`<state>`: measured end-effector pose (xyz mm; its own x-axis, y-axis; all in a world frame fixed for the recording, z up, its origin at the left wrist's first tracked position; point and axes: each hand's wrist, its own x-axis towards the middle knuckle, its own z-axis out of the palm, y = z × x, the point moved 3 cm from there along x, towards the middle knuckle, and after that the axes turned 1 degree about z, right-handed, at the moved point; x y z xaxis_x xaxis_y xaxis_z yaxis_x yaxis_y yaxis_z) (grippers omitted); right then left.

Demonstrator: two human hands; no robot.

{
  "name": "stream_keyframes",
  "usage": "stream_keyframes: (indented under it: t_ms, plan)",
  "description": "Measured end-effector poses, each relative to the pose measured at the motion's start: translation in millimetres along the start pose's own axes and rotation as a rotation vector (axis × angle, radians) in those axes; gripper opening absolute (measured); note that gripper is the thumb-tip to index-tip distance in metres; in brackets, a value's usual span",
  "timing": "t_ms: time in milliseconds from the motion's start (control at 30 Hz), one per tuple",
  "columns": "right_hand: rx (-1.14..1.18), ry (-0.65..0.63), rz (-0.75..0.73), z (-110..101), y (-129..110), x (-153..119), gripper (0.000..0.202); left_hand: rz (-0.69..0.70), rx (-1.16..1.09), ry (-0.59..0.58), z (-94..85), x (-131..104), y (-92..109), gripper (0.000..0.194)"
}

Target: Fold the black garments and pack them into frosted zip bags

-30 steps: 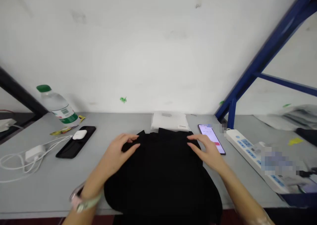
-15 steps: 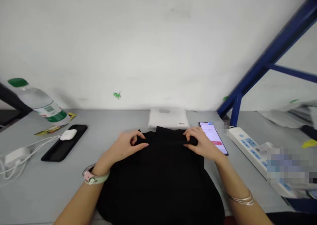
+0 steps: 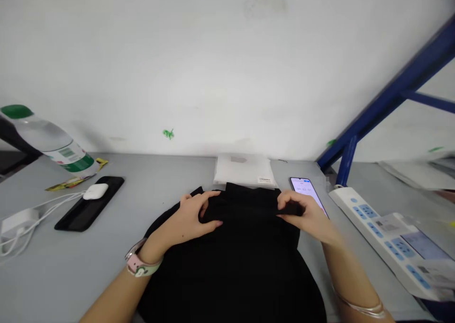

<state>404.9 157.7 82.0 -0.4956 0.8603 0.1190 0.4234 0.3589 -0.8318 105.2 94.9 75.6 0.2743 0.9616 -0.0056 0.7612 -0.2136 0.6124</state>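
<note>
A black garment (image 3: 241, 261) lies across the front of the grey table, with a folded band along its far edge. My left hand (image 3: 194, 216) rests on the left end of that band, thumb and index finger spread apart on the cloth; its other fingers curl partly out of sight. At the right end, my right hand (image 3: 309, 214) pinches the black fabric between thumb and index finger. Just beyond the garment lies a flat white packet (image 3: 245, 170) with a small label. What kind of garment it is cannot be made out.
On the left are a bottle with a green cap (image 3: 53, 143), a black phone-like slab (image 3: 80, 219), a white earbud case (image 3: 95, 191) and white cables. To the right lie a lit phone (image 3: 307, 188) and a white power strip (image 3: 384, 237), near a blue metal frame (image 3: 384, 100).
My left thumb and index finger have spread wider. My right hand has moved slightly right along the band, still pinching fabric. The camera view has shifted a little.
</note>
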Motion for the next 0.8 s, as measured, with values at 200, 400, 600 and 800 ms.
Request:
stream_keyframes:
  t_ms: [200, 400, 600, 800]
  plan:
    - [0.072, -0.168, -0.034, -5, -9, -6, 0.009, 0.027, -0.121, 0.035, -8.4, -1, 2, 0.025]
    - [-0.038, -0.407, -0.018, -14, -1, -17, 0.022, 0.201, -0.201, -0.13, -14.6, -10, 18, 0.022]
    - [-0.17, -0.554, -0.035, -10, 3, -24, 0.015, 0.118, 0.049, -0.263, -9.3, -15, 21, 0.03]
    - [-0.218, -0.288, 0.088, -2, 11, -12, 0.023, 0.081, 0.06, -0.217, -2.9, -12, 16, 0.041]
